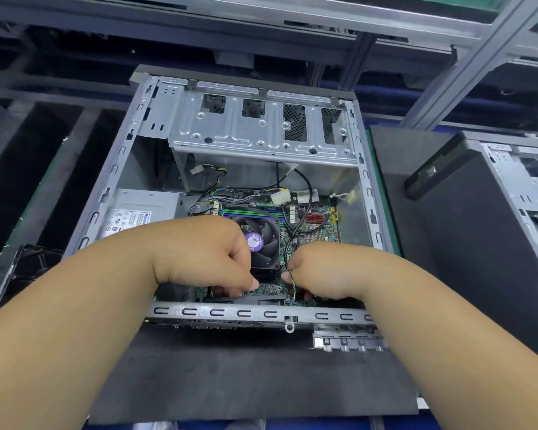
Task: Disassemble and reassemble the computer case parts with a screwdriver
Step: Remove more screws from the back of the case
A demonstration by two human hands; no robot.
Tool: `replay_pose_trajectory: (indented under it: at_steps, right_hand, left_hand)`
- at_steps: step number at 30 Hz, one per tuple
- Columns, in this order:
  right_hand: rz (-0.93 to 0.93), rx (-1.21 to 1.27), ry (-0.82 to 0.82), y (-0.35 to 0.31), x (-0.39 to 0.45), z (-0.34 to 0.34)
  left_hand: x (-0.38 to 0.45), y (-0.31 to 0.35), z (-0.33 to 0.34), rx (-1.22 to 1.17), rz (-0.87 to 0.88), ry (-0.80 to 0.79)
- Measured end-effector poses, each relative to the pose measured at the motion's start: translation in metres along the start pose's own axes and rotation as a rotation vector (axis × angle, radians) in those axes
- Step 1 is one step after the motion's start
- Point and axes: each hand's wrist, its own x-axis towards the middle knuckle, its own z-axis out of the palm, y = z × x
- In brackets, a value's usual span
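An open computer case (249,312) lies on its side on a dark mat (230,377). Inside sit the green motherboard (320,231) and a black CPU fan (261,240) with a purple label. My left hand (199,249) is curled against the fan's near left corner, thumb pointing right under its base; what the fingers hold is partly hidden. My right hand (323,268) is curled just right of the fan and pinches the thin multicoloured fan cable (292,283). No screwdriver shows.
A silver drive cage (255,131) fills the case's far side and a power supply (137,212) sits at its left. Loose wires run across the board's far edge. A second open case (516,181) stands to the right. Metal racking crosses behind.
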Motion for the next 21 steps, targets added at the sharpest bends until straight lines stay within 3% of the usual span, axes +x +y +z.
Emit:
replay_pose_trajectory:
  at_steps: [8,15,21]
  right_hand:
    - [0.037,0.257,0.001,0.003,0.006,0.001]
    - [0.058,0.304,0.294,-0.002,-0.004,-0.005]
    - [0.024,0.413,0.538,-0.001,-0.017,-0.005]
  left_hand:
    - [0.0,0.0,0.001,-0.007,0.0,0.003]
    - [-0.003,0.004,0.005,0.077,-0.003,0.015]
    - [-0.008,0.004,0.01,0.167,-0.04,0.157]
